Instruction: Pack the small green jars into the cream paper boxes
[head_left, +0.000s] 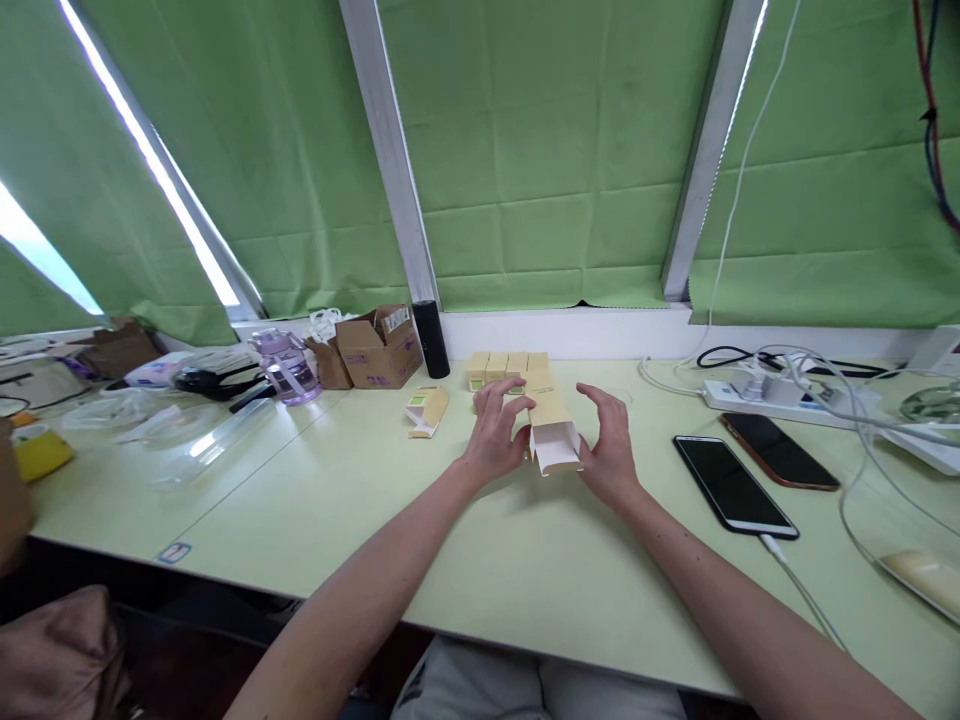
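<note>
A pale yellow carton point(550, 408) lies on the table between my hands, its open white end toward me. My left hand point(496, 430) is at the carton's left side, fingers curved over its edge. On the other side my right hand point(609, 445) has its thumb at the lower right corner of the opening, with the other fingers raised and apart from the thumb. Several similar small yellow boxes point(497, 364) stand in a row just behind. Another carton point(427, 410), with an open end, lies to the left of my left hand.
Behind on the left are a brown cardboard box point(380, 350), a black cylinder point(430, 340) and a purple bottle point(286, 368). Two phones point(736, 486) point(780, 450), a power strip point(784, 400) and cables lie at the right. Plastic bags point(150, 415) cover the far left.
</note>
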